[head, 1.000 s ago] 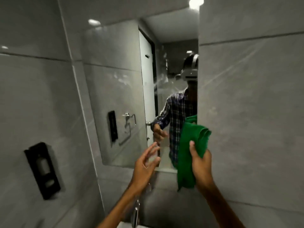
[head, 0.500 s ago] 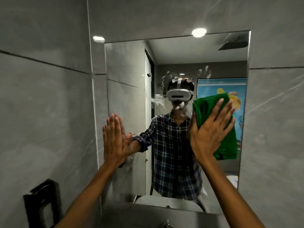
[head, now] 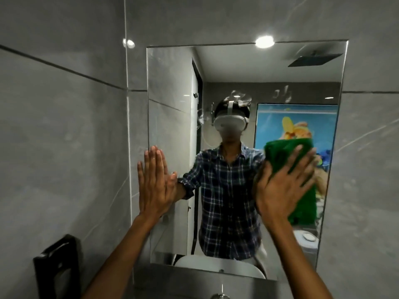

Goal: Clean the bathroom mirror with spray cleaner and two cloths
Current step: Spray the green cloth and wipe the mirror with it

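A rectangular frameless mirror (head: 172,93) hangs on the grey tiled wall straight ahead. Smears of foamy cleaner (head: 237,99) show on its upper middle. My right hand (head: 280,186) lies flat with spread fingers, pressing a green cloth (head: 302,203) against the right part of the glass. My left hand (head: 154,182) rests flat and empty on the mirror's left edge, fingers together and pointing up. No spray bottle or second cloth is in view.
A black wall-mounted dispenser (head: 57,266) sits low on the left wall. The top of a tap (head: 220,294) shows at the bottom edge below the mirror. Grey tiled walls (head: 64,147) close in on the left and right.
A second ago I looked at the mirror's left side with the cloth gripped in front of it. Now I face the mirror, left palm on its edge; the cloth slid right.
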Tool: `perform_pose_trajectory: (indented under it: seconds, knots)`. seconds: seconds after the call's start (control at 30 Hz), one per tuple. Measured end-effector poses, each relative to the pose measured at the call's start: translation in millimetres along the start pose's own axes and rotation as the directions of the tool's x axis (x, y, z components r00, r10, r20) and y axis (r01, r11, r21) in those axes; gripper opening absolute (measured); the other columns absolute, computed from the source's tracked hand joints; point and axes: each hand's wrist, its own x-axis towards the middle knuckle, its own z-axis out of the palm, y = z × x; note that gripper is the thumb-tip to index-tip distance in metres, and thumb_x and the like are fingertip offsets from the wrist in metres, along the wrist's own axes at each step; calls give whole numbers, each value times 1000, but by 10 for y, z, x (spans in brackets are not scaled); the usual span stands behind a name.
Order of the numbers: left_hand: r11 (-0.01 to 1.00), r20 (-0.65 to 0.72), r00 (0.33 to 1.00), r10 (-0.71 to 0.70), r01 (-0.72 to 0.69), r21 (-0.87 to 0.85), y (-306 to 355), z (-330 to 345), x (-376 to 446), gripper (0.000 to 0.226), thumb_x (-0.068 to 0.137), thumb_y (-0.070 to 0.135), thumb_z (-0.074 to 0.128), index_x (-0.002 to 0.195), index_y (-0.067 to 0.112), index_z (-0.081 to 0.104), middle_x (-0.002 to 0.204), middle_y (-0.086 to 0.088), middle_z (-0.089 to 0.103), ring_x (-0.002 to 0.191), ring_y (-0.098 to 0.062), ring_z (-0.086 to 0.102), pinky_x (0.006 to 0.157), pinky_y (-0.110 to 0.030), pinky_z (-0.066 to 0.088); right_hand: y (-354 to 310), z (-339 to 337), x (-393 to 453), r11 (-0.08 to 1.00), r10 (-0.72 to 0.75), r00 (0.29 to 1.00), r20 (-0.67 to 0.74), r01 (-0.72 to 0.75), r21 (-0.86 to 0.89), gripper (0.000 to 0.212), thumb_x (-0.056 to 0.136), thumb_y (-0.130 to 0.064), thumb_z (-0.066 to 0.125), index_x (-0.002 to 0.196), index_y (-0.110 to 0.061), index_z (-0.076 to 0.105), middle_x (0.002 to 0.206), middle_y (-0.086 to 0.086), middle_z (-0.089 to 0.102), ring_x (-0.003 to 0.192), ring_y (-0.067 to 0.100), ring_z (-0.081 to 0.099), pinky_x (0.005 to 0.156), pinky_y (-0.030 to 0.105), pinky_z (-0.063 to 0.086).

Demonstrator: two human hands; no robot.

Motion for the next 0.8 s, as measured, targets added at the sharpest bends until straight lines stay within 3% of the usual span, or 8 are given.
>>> perform_pose_trajectory:
  seconds: [0.1, 0.23, 0.33, 0.4, 0.43, 0.5, 0.63, 0.8]
  knots:
    - [1000, 35, 999, 12, -12, 3, 14, -50, 32, 72, 107, 48, 11, 165, 6, 4, 176, -13, 0, 164, -31, 2, 130, -59, 13, -612, -163, 792, 960, 251, 965, -72, -239, 143, 85, 105, -68, 19, 166, -8, 9, 174, 21, 9, 161, 42, 10, 129, 60, 7]
    - [1000, 11, 1000, 12, -11, -11, 54, -81, 143, 72, 106, 49, 12, 165, 9, 1, 176, -9, -2, 164, -30, 4, 130, -59, 14, -1416, -72, 886, 933, -346, 936, -68, 351, 79, 80, 107, -63, 25, 166, -10, 14, 173, 16, -3, 160, 41, 12, 129, 57, -2]
    - [1000, 17, 1000, -14, 14, -8, 142, -132, 238, 73, 106, 50, 11, 165, 8, 4, 176, -12, 1, 164, -30, 5, 129, -60, 17, -1381, 104, 275, 551, -834, 544, 94, 830, 88, 77, 107, -58, 32, 168, -16, 11, 175, 14, -6, 163, 37, 4, 132, 57, 0]
    - [1000, 46, 999, -2, 1, 12, 195, -178, 260, 83, 104, 58, 8, 164, 2, 7, 175, -18, 3, 163, -34, 6, 130, -60, 14, -1027, 151, -35, 356, -928, 334, 164, 926, 125, 73, 108, -55, 34, 168, -20, 10, 177, 11, 1, 164, 34, 1, 131, 58, 7]
    - [1000, 67, 998, 6, -7, 13, 203, -191, 257, 89, 102, 63, 10, 163, -2, 9, 174, -21, 4, 163, -36, 6, 131, -58, 11, -804, 166, -106, 363, -925, 342, 165, 923, 125, 73, 108, -54, 33, 168, -21, 10, 177, 11, 1, 164, 33, 1, 130, 59, 11]
    - [1000, 76, 997, 8, -8, 9, 162, -197, 270, 89, 102, 62, 14, 163, -2, 10, 175, -19, 3, 163, -34, 4, 130, -58, 13, -411, 152, -32, 550, -833, 540, 121, 831, 79, 72, 108, -54, 26, 168, -20, 7, 177, 11, -2, 164, 32, 2, 127, 62, 17]
    - [999, 61, 998, 23, -24, 24, 84, -191, 299, 78, 103, 52, 14, 164, 3, 6, 175, -15, 1, 163, -33, 6, 129, -58, 16, -318, -48, 748, 978, -195, 980, -37, 197, 63, 75, 107, -58, 16, 168, -18, -2, 176, 13, -8, 163, 35, 2, 130, 57, 0]
    - [998, 16, 998, 66, -67, 12, 56, -144, 294, 75, 104, 48, 16, 165, 10, -3, 176, -14, -1, 163, -32, 6, 131, -53, 11, -1446, -245, 1604, 963, 201, 973, -113, -175, 203, 75, 107, -54, 25, 166, -9, 15, 172, 25, 16, 159, 46, 17, 126, 64, 12]
